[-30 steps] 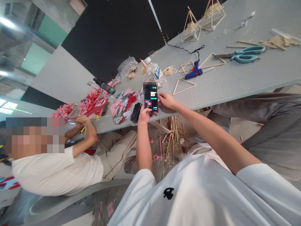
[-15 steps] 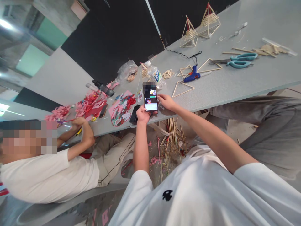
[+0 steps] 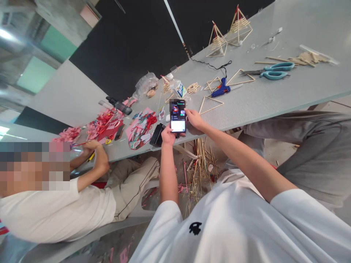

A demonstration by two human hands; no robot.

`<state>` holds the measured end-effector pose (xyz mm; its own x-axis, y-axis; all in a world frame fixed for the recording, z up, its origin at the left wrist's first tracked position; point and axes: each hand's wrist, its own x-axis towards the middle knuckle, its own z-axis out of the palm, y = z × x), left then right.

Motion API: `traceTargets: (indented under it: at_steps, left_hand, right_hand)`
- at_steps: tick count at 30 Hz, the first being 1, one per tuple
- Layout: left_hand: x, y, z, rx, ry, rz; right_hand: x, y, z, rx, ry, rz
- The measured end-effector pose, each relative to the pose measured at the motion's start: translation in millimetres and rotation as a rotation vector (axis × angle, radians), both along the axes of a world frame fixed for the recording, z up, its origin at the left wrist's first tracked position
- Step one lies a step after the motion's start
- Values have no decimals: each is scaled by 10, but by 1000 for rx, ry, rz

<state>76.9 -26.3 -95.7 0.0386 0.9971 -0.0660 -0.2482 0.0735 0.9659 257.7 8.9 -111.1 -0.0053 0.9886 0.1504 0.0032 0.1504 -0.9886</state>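
My left hand [image 3: 168,134] grips the lower end of a smartphone [image 3: 177,116] and holds it upright over the near edge of the grey table [image 3: 274,98], its screen lit. My right hand [image 3: 194,118] rests against the phone's right side with curled fingers, a finger at the screen's edge. A black case [image 3: 157,134] lies on the table just left of my left hand. A flat triangle of wooden sticks [image 3: 211,105] lies right of my right hand.
A blue glue gun [image 3: 221,89], teal scissors [image 3: 272,70], stick pyramids [image 3: 229,31], a plastic bottle [image 3: 178,88] and loose sticks are on the table. Pink and red paper crafts [image 3: 141,126] lie to the left, where a seated person's hands [image 3: 89,145] work. Sticks litter the floor [image 3: 200,160].
The phone's screen content has changed, and the phone and both hands have shifted slightly right in view. The view has moved a little.
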Motion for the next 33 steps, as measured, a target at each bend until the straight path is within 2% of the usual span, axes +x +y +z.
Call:
traceTargets:
  at_steps: [6,12,21,27,33]
  left_hand:
    - [6,-21,28,13,-3,-49]
    - [21,-17,33,3,-23,-34]
    - [28,-20,64,-18,-37,-27]
    - [21,8,49,-28,-50,27]
    - [0,21,33,-23,-60,2]
  right_hand:
    - [-14,8,-11,-22,37,31]
    - [6,23,-46,59,14,57]
    - [-51,44,-73,53,160,84]
    - [-70,111,-136,66,128,111]
    - [-57,92,-119,70,146,111]
